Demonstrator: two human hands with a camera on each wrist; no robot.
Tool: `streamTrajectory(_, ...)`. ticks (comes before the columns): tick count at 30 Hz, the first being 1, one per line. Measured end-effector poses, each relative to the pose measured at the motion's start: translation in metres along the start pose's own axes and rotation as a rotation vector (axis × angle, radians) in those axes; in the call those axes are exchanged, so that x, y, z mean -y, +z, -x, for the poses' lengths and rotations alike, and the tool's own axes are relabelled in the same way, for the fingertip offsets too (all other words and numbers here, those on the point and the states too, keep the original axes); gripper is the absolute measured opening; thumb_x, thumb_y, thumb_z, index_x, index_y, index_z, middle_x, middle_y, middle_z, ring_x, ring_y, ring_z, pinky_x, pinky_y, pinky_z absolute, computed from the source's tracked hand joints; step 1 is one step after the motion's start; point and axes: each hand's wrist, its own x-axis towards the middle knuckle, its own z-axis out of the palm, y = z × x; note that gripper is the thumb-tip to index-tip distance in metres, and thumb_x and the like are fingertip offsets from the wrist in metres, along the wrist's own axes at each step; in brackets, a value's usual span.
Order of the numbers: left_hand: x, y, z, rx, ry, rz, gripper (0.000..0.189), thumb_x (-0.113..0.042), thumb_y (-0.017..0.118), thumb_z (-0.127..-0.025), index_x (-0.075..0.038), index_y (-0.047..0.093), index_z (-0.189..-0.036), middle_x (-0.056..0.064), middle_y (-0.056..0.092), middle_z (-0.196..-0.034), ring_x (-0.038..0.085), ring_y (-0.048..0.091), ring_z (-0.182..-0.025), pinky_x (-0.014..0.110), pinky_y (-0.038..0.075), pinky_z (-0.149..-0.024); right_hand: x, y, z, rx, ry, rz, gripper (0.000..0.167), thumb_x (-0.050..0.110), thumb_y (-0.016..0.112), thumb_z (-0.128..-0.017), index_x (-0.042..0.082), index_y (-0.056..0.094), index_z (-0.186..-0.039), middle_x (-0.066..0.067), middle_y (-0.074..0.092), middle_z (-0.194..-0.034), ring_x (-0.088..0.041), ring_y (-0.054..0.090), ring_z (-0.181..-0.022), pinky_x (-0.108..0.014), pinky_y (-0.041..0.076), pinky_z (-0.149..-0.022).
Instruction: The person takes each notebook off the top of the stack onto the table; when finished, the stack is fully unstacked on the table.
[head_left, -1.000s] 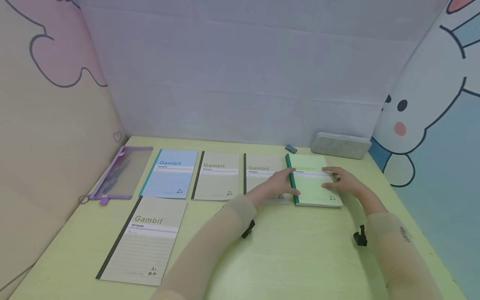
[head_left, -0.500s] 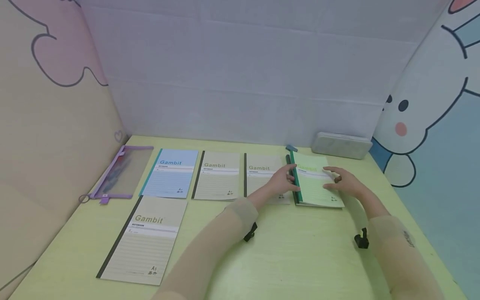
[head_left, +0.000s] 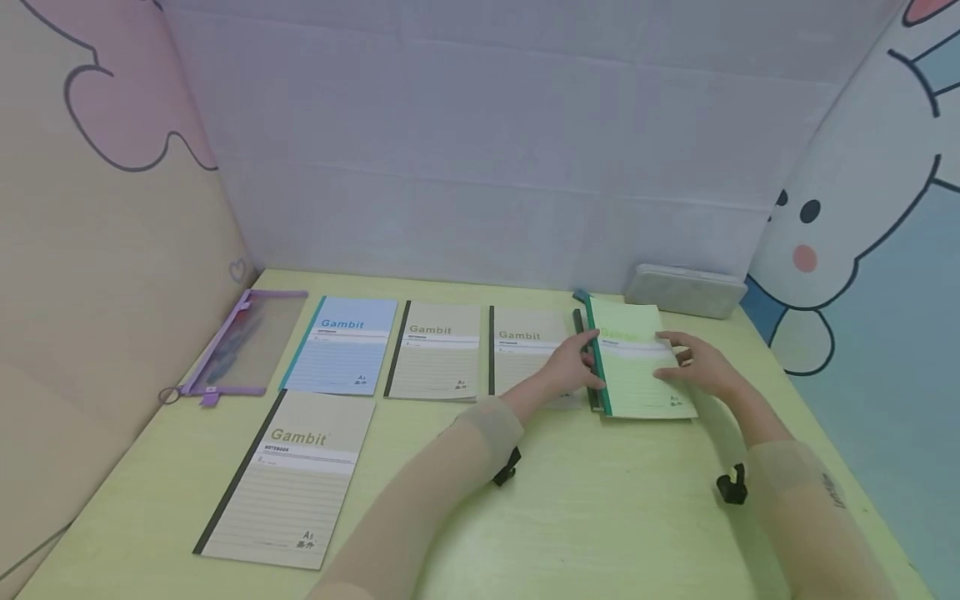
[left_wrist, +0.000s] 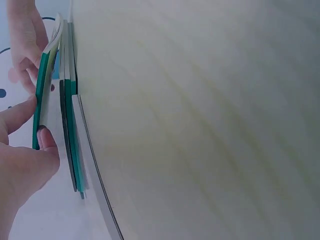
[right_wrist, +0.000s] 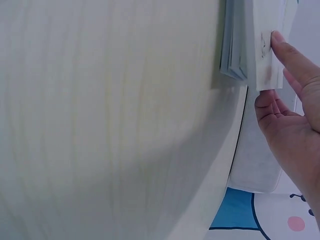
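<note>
A green notebook (head_left: 641, 379) with a darker green spine is raised over a stack of notebooks (left_wrist: 69, 135) at the right of the table. My left hand (head_left: 567, 367) pinches its spine between thumb and fingers. My right hand (head_left: 705, 367) holds the opposite edge, and the right wrist view shows the thumb (right_wrist: 295, 55) and fingers on either side of it. A gap shows in the left wrist view between the held notebook and the stack, whose upper notebook has a dark spine (head_left: 579, 321). Beside the left hand lies a grey notebook (head_left: 525, 321), partly hidden by that hand.
A second grey notebook (head_left: 435, 358) and a blue notebook (head_left: 341, 358) continue the row leftward. Another grey notebook (head_left: 285, 483) lies in front. A purple-edged zip pouch (head_left: 258, 350) is far left. At the back right stand a grey case (head_left: 684, 292) and a small blue-grey block (head_left: 581, 296).
The green notebook has come up off the stack and shifted right, with both hands moving along. A dark-spined notebook beneath it has come into view.
</note>
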Motion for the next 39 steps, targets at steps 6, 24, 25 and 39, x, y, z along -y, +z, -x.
streamTrajectory(6, -0.004, -0.003, 0.000, 0.001, 0.018, 0.081, 0.092, 0.003, 0.080, -0.069, -0.018, 0.035, -0.147, 0.000, 0.055, -0.108, 0.017, 0.057, -0.094, 0.022, 0.049, -0.066, 0.009, -0.008, 0.006, -0.023, -0.021, 0.017, 0.081, 0.043, 0.069, -0.084, 0.003, 0.034, -0.145, -0.027, 0.044, -0.130, -0.039, 0.050, -0.110, -0.049, 0.045, -0.087)
streamTrajectory(24, -0.013, -0.036, 0.010, 0.051, -0.004, 0.070, 0.096, -0.002, 0.082, -0.069, -0.022, 0.031, -0.148, 0.003, 0.055, -0.123, 0.009, 0.057, -0.095, 0.021, 0.049, -0.081, 0.052, -0.027, 0.013, -0.067, -0.081, 0.081, 0.073, 0.041, 0.067, -0.086, 0.006, 0.038, -0.144, -0.017, 0.056, -0.101, -0.024, 0.049, -0.083, -0.030, 0.039, -0.061)
streamTrajectory(25, -0.014, -0.039, 0.011, 0.054, -0.007, 0.080, 0.096, -0.002, 0.081, -0.069, -0.022, 0.031, -0.148, 0.003, 0.055, -0.123, 0.009, 0.057, -0.096, 0.022, 0.049, -0.082, 0.055, -0.029, 0.013, -0.068, -0.081, 0.080, 0.073, 0.041, 0.067, -0.086, 0.007, 0.038, -0.144, -0.017, 0.056, -0.101, -0.024, 0.049, -0.082, -0.030, 0.039, -0.061)
streamTrajectory(39, -0.037, -0.075, 0.040, 0.045, -0.020, 0.089, 0.092, -0.001, 0.079, -0.073, -0.019, 0.030, -0.149, 0.003, 0.054, -0.109, 0.013, 0.058, -0.092, 0.025, 0.052, -0.077, 0.100, -0.036, 0.019, -0.093, -0.122, -0.051, 0.067, 0.038, 0.068, -0.086, 0.012, 0.043, -0.142, -0.012, 0.048, -0.092, -0.016, 0.043, -0.072, -0.028, 0.034, -0.053)
